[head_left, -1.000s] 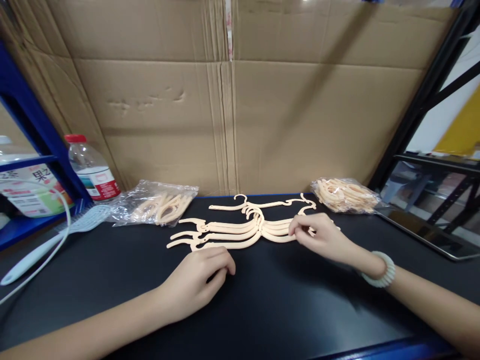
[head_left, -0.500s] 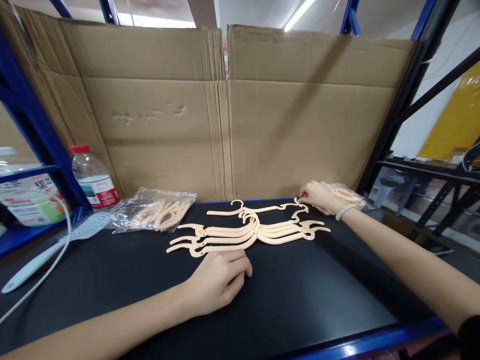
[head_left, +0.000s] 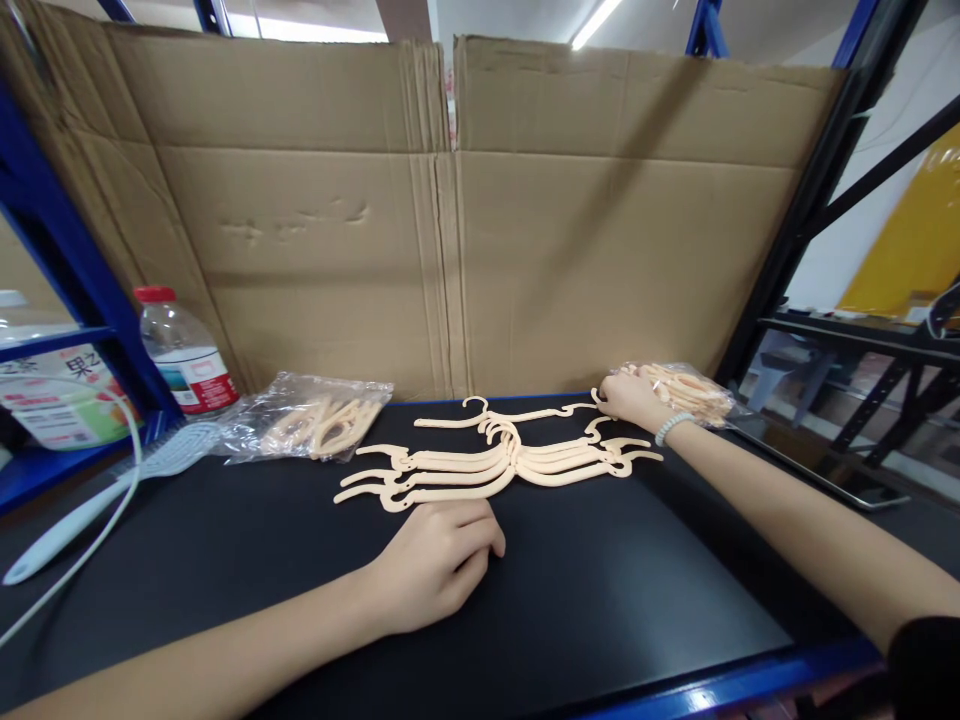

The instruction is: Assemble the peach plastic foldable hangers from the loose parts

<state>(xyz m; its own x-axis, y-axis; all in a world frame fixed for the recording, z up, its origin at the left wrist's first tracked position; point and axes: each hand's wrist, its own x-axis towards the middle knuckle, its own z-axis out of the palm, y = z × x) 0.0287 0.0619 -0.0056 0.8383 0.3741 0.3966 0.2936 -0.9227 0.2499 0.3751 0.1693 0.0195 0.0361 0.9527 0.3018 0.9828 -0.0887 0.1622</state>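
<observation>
Several cream plastic hangers (head_left: pixel 450 462) lie grouped on the black tabletop, their hooks bunched in the middle. Behind them is another cream hanger (head_left: pixel 525 415), with its right end reaching my right hand (head_left: pixel 636 398). The fingers of that hand are bent down and closed at this end, partly hiding it. Just beyond the hand, a clear plastic bag (head_left: pixel 694 393) holds cream hanger pieces. My left hand (head_left: pixel 442 560) rests on the table in front of the grouped hangers, fingers curled in, with nothing visible in them.
A second clear bag of cream pieces (head_left: pixel 322 425) lies at the left, beside a pale blue brush (head_left: pixel 176 455) and a red-capped bottle (head_left: pixel 184 350). Cardboard (head_left: pixel 315 240) stands along the back. A dark flat device (head_left: pixel 817 465) lies at the right.
My right hand has shifted slightly and covers more of the far hanger's right end. More of the right bag and the dark flat device now show. My left hand stays in place.
</observation>
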